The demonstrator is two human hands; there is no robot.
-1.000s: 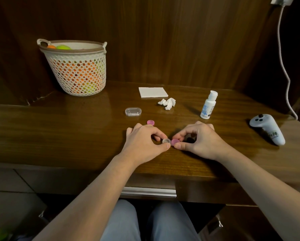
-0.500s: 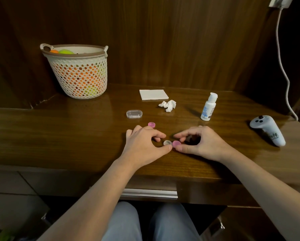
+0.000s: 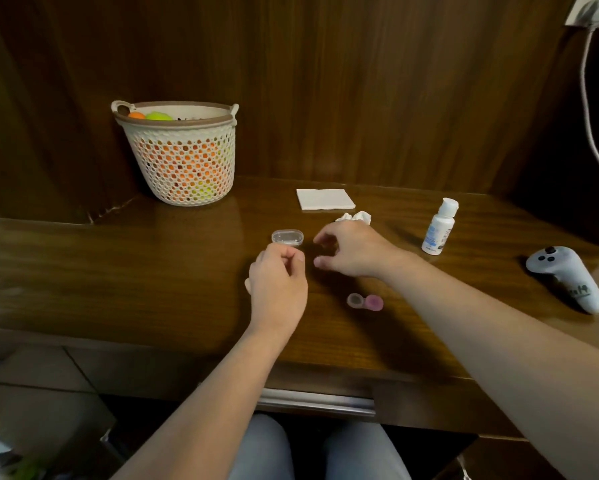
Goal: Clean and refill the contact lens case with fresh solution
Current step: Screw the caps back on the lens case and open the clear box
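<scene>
The contact lens case (image 3: pixel 365 301) lies on the wooden table (image 3: pixel 152 271), free of both hands. Its left well is uncovered and greyish, and a pink cap sits on its right well. My left hand (image 3: pixel 279 282) hovers to the left of and beyond the case, fingers curled in, with nothing seen in it. My right hand (image 3: pixel 357 251) is farther back, thumb and forefinger apart over a dark patch of table. The loose pink cap is not visible. The white solution bottle (image 3: pixel 438 226) stands capped to the right.
A clear plastic box (image 3: pixel 287 236) lies just beyond my left hand. Behind are a folded tissue (image 3: pixel 325 199) and a crumpled tissue (image 3: pixel 355 217). A mesh basket (image 3: pixel 180 154) stands at the back left, a grey controller (image 3: pixel 565 277) at the right, and a cable (image 3: pixel 596 133) hangs down the wall.
Both hands have let go of the lens case, which now lies on the table. They have moved away from me, toward the clear box. The view has tilted down.
</scene>
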